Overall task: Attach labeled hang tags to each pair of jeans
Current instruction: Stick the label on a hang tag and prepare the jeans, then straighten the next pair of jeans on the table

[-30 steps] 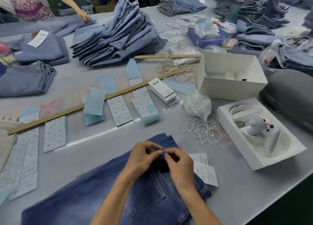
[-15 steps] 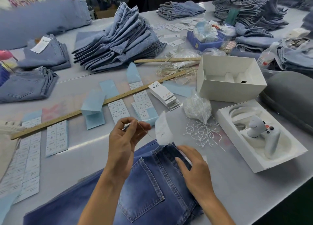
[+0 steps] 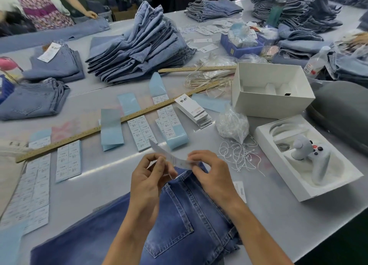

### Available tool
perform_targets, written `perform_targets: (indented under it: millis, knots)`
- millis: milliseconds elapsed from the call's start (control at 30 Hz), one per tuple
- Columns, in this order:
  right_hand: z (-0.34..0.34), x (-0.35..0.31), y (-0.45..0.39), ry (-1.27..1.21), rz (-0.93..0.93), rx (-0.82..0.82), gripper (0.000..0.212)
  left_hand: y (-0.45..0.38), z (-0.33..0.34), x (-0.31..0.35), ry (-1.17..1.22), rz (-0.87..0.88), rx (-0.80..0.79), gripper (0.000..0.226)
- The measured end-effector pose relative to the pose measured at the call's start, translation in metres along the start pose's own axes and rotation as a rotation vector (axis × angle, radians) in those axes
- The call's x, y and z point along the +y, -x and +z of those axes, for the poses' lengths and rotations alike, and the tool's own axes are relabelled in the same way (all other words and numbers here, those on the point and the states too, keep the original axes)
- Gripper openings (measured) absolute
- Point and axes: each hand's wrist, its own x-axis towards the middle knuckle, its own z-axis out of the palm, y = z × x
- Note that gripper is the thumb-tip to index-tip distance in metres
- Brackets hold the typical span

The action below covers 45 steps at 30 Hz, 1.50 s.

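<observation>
Hang tag (image 3: pixel 172 158), white, printed — held above the waistband of the dark jeans (image 3: pixel 175 221), pinched at its near end by the left hand (image 3: pixel 153 175) and at its far end by the right hand (image 3: pixel 209 171). Jeans lie flat on the grey table (image 3: pixel 278 221), back pocket up. Beside them, right: a second tag (image 3: pixel 240 191) half under the wrist. Beyond: loose white strings (image 3: pixel 239 155), bagged strings (image 3: pixel 232 125), stack of tags (image 3: pixel 194 110), sticker sheets (image 3: pixel 140 132), wooden ruler (image 3: pixel 111 125), open white box (image 3: pixel 270 89), tray with controller (image 3: pixel 306 155), stacked light jeans (image 3: pixel 137 45).
</observation>
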Motion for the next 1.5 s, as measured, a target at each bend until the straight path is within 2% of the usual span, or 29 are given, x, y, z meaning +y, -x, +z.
perform_targets:
  millis: [100,200,333,433,500,567,667,767,833,933,1067,1267,1400,1500]
  knots:
    - [-0.014,0.01,0.011,-0.136,0.022,-0.036,0.032,0.002,-0.01,-0.012,0.06,-0.07,0.25,0.014]
    - [-0.031,0.03,0.026,-0.14,0.12,-0.113,0.041,0.0,-0.021,-0.018,0.162,-0.146,0.35,0.014]
    - [-0.048,0.047,0.037,0.158,0.086,-0.146,0.04,-0.005,-0.026,-0.018,0.115,-0.157,0.323,0.015]
    - [-0.046,0.044,0.037,0.365,-0.014,0.012,0.033,-0.009,-0.019,-0.012,-0.034,-0.074,0.261,0.015]
    - [-0.037,0.034,0.038,0.384,-0.088,0.105,0.025,-0.009,-0.013,-0.009,-0.123,0.006,0.203,0.012]
    - [-0.02,0.024,0.04,0.359,-0.121,0.112,0.02,-0.007,-0.007,-0.006,-0.193,0.066,0.137,0.01]
    - [0.006,0.017,0.041,0.358,-0.073,0.063,0.019,-0.006,0.0,-0.005,-0.272,0.11,0.042,0.006]
    - [0.028,0.024,0.039,0.405,-0.014,0.016,0.018,-0.007,0.004,-0.006,-0.305,0.11,0.019,0.01]
    - [0.036,0.031,0.038,0.405,0.034,0.041,0.011,-0.009,0.005,-0.008,-0.338,0.096,0.005,0.013]
    - [0.037,0.045,0.038,0.327,0.098,0.101,0.008,-0.008,0.001,-0.016,-0.456,0.087,-0.031,0.02]
    - [0.036,0.056,0.041,0.189,0.093,0.109,0.01,-0.007,-0.008,-0.024,-0.65,0.09,-0.111,0.028]
    - [0.03,0.062,0.044,-0.106,0.171,0.148,0.015,-0.017,-0.006,-0.041,-0.905,0.045,-0.193,0.019]
    - [0.024,0.063,0.047,-0.348,0.249,0.112,0.016,-0.022,0.003,-0.049,-0.982,0.046,-0.258,0.017]
    - [0.022,0.066,0.047,-0.441,0.28,0.102,0.016,-0.023,0.006,-0.053,-0.981,0.053,-0.267,0.021]
